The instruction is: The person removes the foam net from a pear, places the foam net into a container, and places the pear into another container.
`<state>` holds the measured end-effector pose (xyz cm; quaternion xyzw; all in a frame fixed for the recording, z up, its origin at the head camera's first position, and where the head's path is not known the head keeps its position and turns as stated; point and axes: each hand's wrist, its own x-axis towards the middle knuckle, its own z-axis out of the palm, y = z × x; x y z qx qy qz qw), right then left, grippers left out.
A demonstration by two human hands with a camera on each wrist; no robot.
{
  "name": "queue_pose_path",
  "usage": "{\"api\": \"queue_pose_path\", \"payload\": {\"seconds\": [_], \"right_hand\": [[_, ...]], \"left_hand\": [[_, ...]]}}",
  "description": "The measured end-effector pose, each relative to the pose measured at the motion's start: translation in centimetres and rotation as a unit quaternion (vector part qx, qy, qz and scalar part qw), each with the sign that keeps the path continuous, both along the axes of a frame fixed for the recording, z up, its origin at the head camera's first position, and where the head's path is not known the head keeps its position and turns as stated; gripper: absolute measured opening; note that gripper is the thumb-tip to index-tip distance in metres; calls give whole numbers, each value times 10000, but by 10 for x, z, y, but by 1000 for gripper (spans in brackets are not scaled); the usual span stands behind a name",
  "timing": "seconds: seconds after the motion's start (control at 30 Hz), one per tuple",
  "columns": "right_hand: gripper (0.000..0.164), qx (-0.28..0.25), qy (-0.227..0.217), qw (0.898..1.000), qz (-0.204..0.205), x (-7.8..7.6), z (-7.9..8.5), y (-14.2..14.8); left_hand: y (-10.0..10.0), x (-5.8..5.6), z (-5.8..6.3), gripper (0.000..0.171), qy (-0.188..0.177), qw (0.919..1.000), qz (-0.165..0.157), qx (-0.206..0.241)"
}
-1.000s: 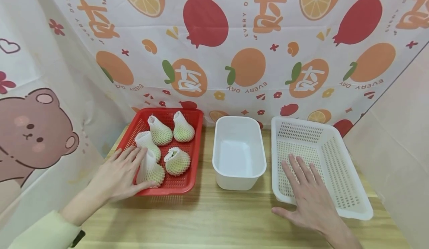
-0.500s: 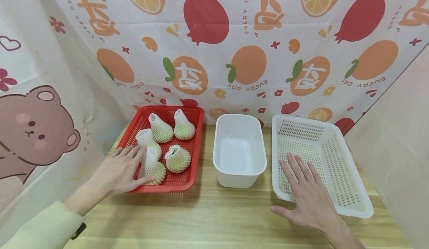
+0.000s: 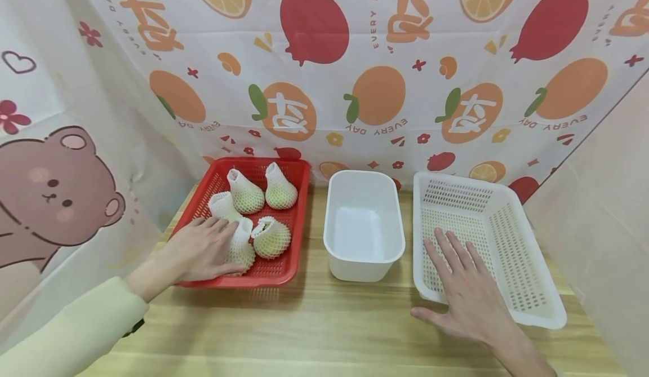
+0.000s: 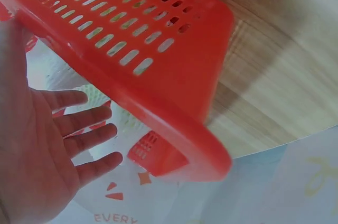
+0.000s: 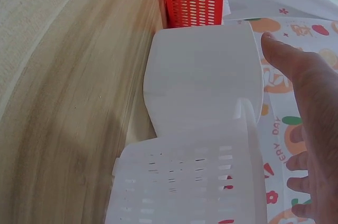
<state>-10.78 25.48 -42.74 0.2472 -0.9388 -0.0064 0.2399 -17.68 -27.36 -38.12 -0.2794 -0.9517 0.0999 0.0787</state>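
My left hand (image 3: 200, 250) is over the front left of a red plastic basket (image 3: 278, 280). Several pale green fruits in white foam nets lie in that basket. The hand partly covers the nearest netted fruit (image 3: 242, 253); whether it touches it I cannot tell. In the left wrist view the fingers (image 4: 87, 121) look straight and spread beside the basket's rim. Just right of that fruit lies another netted fruit (image 3: 272, 238). My right hand (image 3: 469, 295), palm down with fingers spread, hovers over the front left of a white slotted basket (image 3: 534, 287) and holds nothing.
Between the two baskets stands a deep white tub (image 3: 362, 273), with nothing seen inside. All three containers stand on a wooden tabletop (image 3: 324, 329). Behind them hangs a fruit-print curtain (image 3: 350, 154), and a bear-print curtain (image 3: 121, 157) closes off the left side.
My left hand has moved to the right, further over the nearest netted fruit. My right hand has stayed almost in place. The head view has shifted slightly.
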Motion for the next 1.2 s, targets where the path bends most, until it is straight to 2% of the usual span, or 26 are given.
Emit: {"api": "queue_pose_path", "payload": {"seconds": [0.23,0.43,0.93,1.2], "right_hand": [[122,-24,-5,10000,11,-1,2,-1],[122,-101,-58,9999,-15,-1,2,0],[122,-79,61,9999,49,-3,1,-1],[121,-100,56,9999,42,-3,1,-2]], "left_hand": [[5,-9,-2,87,43,9988,-205,-438],[4,-17,-7,85,-144,9974,-227,-669],[3,-28,-19,81,-323,9958,-697,-503],[4,-30,-22,72,-521,9955,-704,-373]]}}
